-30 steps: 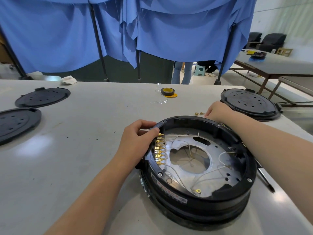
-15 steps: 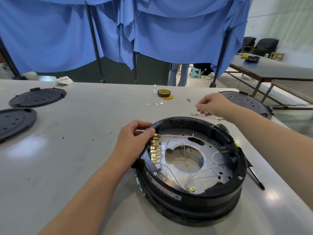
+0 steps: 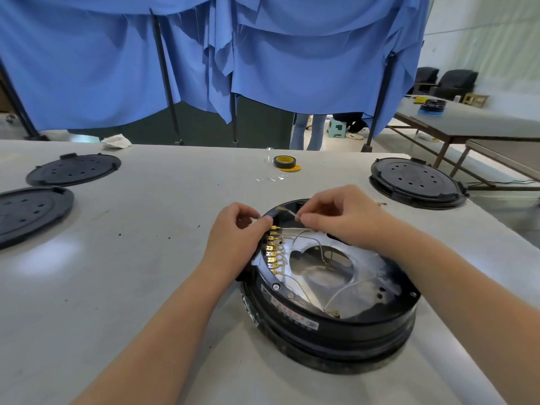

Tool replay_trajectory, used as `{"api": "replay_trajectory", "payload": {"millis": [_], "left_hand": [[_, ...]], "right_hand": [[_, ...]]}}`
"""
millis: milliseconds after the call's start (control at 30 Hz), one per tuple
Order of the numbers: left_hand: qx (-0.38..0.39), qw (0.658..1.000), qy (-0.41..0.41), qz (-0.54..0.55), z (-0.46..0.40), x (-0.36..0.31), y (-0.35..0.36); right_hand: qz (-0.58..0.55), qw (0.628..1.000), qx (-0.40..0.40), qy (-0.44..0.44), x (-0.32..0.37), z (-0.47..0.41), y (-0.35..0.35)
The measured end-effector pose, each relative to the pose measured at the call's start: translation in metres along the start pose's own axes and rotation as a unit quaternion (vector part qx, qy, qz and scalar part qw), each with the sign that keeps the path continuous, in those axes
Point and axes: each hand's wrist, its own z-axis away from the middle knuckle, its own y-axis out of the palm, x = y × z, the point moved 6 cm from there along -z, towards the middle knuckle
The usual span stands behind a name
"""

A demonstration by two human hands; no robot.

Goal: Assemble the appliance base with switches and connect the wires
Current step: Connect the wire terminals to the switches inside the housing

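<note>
- Blue cloth (image 3: pixel 117 68) hangs behind a pale, smooth table (image 3: pixel 131 258), with scattered dark specks on its matte top.
- Near the front right of the table sits the appliance base (image 3: pixel 330 323), a round black plastic shell with a shiny metal plate (image 3: pixel 344 285) inside and a large hole in its middle.
- Along the inner left rim runs a row of brass terminals (image 3: pixel 273 249), small flat tabs with thin white wires (image 3: pixel 344 290) looping off across the plate.
- At the far-left rim, the left hand (image 3: pixel 236 238) has its fingers curled, the thumb pressing on the rim; it seems to steady the base.
- Just across from it, the right hand (image 3: pixel 336 217) pinches a loose wire (image 3: pixel 287 212) with a brass tip between thumb and fingertip, holding it over the far rim near the top of the terminal row.
- The step looks like fitting this wire to a free terminal. To do it well, hold close to the brass tip so the thin wire does not bend, line the connector flat with the tab, then push straight on while the other hand braces the shell.
- Three flat black round lids (image 3: pixel 73 169) with small holes lie well apart on the table, and a roll of yellow tape (image 3: pixel 284 162) sits beyond the base.
</note>
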Motion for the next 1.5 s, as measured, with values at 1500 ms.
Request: {"api": "replay_trajectory", "payload": {"millis": [1500], "left_hand": [[0.022, 0.987, 0.089, -0.13, 0.0, -0.011, -0.002]], "right_hand": [[0.13, 0.989, 0.029, -0.058, -0.003, 0.006, 0.024]]}}
